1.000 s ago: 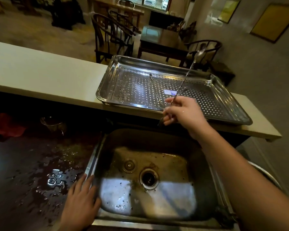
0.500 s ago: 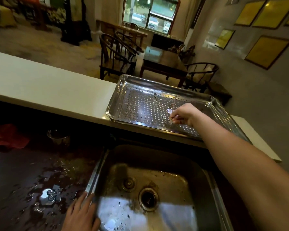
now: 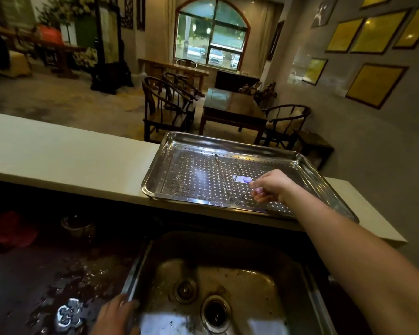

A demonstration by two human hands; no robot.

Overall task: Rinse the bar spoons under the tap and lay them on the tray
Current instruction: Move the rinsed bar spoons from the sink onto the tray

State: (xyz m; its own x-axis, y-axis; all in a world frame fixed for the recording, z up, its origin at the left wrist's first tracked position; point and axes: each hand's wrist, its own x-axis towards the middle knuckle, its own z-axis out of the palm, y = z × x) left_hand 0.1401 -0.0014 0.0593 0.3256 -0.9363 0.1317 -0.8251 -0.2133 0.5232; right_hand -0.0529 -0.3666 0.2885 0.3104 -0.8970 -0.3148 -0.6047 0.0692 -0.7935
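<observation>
A perforated steel tray [image 3: 307, 163] sits on the pale counter ledge behind the sink. One bar spoon [image 3: 221, 175] lies flat on it, running front to back. A second bar spoon [image 3: 237, 184] lies just right of it, its near end close to the first. My right hand [image 3: 270, 187] hovers low over the tray, its fingertips pinched beside that second spoon's near end. Whether they still touch it is unclear. My left hand [image 3: 116, 315] rests flat on the left rim of the steel sink [image 3: 298, 267], holding nothing.
The dark worktop [image 3: 46, 286] left of the sink is wet, with a puddle [image 3: 68, 315]. A small glass [image 3: 76, 226] and a red cloth [image 3: 7, 230] sit further left. No tap shows. Chairs and a table [image 3: 230, 105] stand beyond the counter.
My right hand brought the second bar spoon from upright over the sink down onto the tray beside the first. The view tilted upward. My left hand stayed on the sink rim.
</observation>
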